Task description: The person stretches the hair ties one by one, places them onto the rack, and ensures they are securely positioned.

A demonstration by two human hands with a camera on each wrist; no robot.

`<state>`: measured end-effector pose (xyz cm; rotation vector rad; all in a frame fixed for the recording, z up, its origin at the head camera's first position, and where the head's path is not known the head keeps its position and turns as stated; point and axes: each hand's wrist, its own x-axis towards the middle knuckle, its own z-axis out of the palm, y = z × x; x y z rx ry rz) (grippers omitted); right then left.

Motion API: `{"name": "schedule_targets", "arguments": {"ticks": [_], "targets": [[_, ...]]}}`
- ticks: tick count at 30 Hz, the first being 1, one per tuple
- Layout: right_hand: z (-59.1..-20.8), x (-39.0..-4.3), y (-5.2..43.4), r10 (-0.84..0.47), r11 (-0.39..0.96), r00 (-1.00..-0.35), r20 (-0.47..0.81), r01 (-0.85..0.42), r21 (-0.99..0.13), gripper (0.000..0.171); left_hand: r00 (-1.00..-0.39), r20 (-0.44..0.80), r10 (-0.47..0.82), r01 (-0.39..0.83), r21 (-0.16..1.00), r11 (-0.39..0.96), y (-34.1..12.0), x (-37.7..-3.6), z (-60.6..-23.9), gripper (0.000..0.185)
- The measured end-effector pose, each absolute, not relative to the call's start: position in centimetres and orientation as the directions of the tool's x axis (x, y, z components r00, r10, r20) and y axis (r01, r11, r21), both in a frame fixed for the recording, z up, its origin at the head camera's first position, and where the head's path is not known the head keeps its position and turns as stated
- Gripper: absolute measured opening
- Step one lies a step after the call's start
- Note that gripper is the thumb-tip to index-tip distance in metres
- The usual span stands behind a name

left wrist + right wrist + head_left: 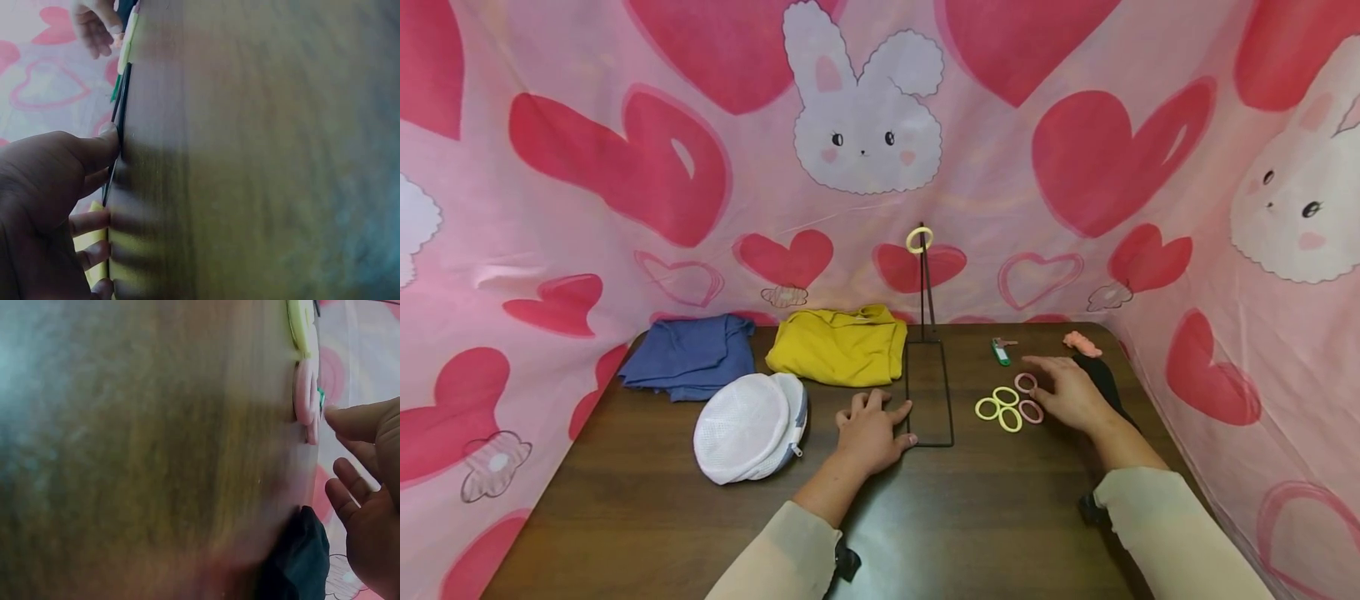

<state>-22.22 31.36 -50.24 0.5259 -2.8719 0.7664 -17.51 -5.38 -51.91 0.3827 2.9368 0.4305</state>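
My left hand (870,429) rests on the table with spread fingers, its thumb touching the rectangular base of a black wire stand (947,400). One yellow ring (909,242) hangs near the top of the stand's upright. My right hand (1070,395) hovers over the right side with relaxed fingers, holding nothing. Beneath its fingertips lie two pink rings (1033,422), beside three yellow rings (1011,431). In the right wrist view the thumb is slightly apart from the pink rings (302,394). The left wrist view shows the left thumb right at the black wire (124,94).
A green-tagged key (1001,353) and a coral cord bundle (1082,343) lie at the back right. Black cloth (1103,383) is partly behind the right hand. Folded blue cloth (688,354), yellow cloth (838,346) and a white mesh bag (745,429) occupy the left.
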Motion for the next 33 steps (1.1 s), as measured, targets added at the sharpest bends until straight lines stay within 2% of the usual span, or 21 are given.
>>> {"name": "schedule_targets", "arguments": {"ticks": [14, 22, 33], "targets": [[-50.0, -22.6, 30.7, -0.299, 0.864, -0.951, 0.078, -0.304, -0.402, 0.042, -0.956, -0.105, 0.273, 0.233, 0.288, 0.929, -5.3, -17.3, -51.6, 0.062], [-50.3, -22.7, 30.6, -0.313, 0.863, -0.941, 0.132, -0.340, -0.375, 0.035, -0.956, -0.100, 0.277, 0.237, 0.296, 0.925, -5.4, -17.3, -51.6, 0.062], [-49.4, -22.2, 30.3, -0.301, 0.830, -0.930, 0.209, -0.364, -0.423, 0.027, -0.959, -0.095, 0.267, 0.229, 0.298, 0.927, -5.5, -17.4, -51.9, 0.062]]}}
